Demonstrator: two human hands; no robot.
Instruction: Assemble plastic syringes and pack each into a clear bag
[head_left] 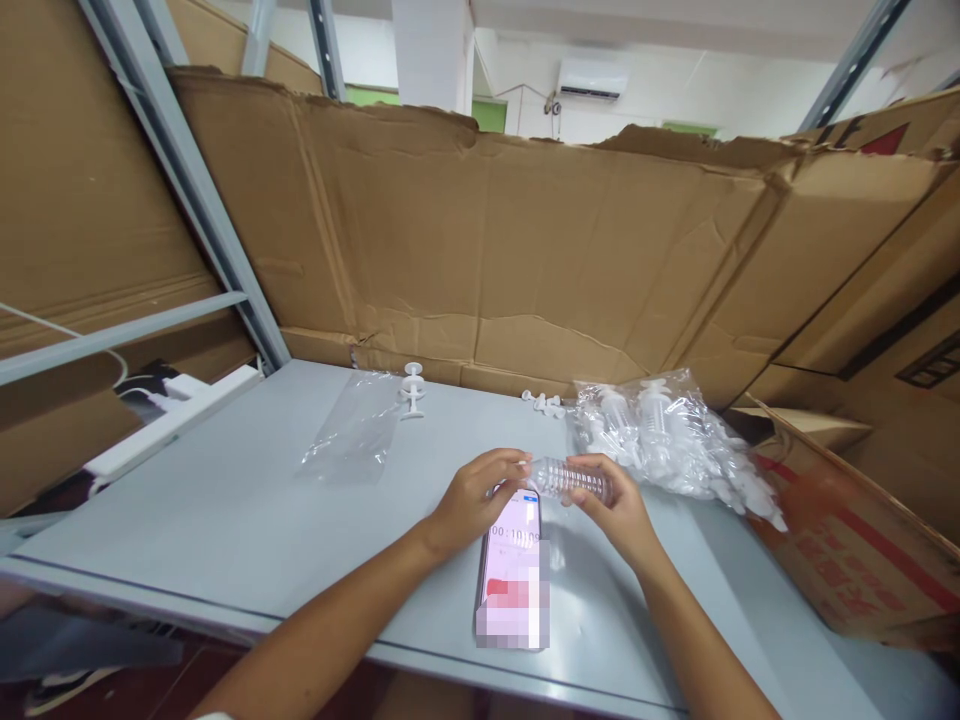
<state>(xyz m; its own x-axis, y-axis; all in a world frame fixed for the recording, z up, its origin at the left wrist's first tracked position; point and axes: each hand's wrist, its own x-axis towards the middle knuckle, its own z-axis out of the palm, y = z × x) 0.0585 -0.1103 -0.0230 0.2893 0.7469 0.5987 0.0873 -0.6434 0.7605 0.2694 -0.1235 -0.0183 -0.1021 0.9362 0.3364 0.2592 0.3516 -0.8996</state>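
Note:
A clear ribbed plastic bottle (562, 480) lies almost level in the air, just over the top of a phone. Around its right end curl the fingers and thumb of my right hand (619, 505). At the bottle's left end, my left hand (484, 490) is closed in a pinch; a small pale bit shows at the fingertips, too little to identify. Under the hands the phone (514, 560) lies face up with a running-time display, its lower part blurred out.
Several small white plastic parts (546, 404) lie near the cardboard wall (480, 250). White flanged pieces (412, 392) stand beside a flat clear bag (352, 425). A full bag of white parts and clear bottles (660, 430) is at right, a power strip (172, 420) at left.

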